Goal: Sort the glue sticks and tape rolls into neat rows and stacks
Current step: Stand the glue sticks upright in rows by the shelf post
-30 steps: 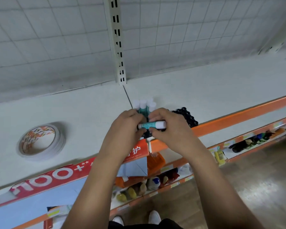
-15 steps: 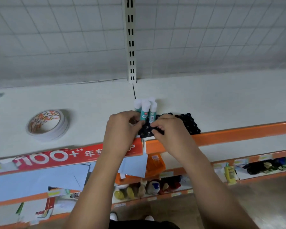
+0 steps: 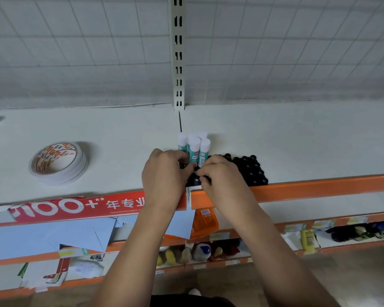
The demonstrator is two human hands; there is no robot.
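Observation:
Several glue sticks (image 3: 193,147) with white caps and teal bodies stand upright in a tight cluster at the left end of a black holed tray (image 3: 252,170) near the shelf's front edge. My left hand (image 3: 164,173) curls its fingers round the foot of the front-left glue stick. My right hand (image 3: 221,177) pinches the tray's front-left part just below the sticks. The bases of the sticks are hidden by my fingers. A stack of tape rolls (image 3: 58,163) with orange print lies flat on the shelf, far to the left of both hands.
The white shelf (image 3: 297,138) has an orange front rail (image 3: 319,187) and a wire-grid back wall with a slotted upright post (image 3: 178,54). A red banner (image 3: 75,206) hangs on the rail. Lower shelves hold blue paper and small goods.
The glue stick my hands held flat one second ago now stands upright among the others in the tray. Both hands have dropped to the foot of the cluster.

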